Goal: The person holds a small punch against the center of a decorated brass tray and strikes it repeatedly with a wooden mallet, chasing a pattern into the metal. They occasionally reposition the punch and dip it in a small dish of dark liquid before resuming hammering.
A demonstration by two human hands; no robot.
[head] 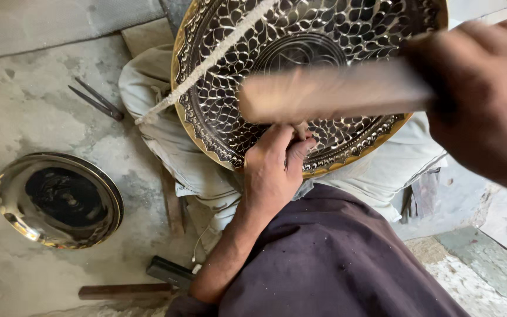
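Left hand (pixel 274 170) pinches a small punch (pixel 301 130) on the stiff, likely heavy engraved brass tray (pixel 300 47), best gripped by rim; right hand (pixel 482 100) grips blurred wooden mallet (pixel 330 91).

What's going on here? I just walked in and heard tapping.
A person sits on the floor with a big engraved tray propped on a cloth over their lap. The left hand pinches a small punch against the tray's patterned face, while the right hand swings a blurred wooden mallet above it. A cord runs across the tray. A plain tray, a hammer and tongs lie on the floor.
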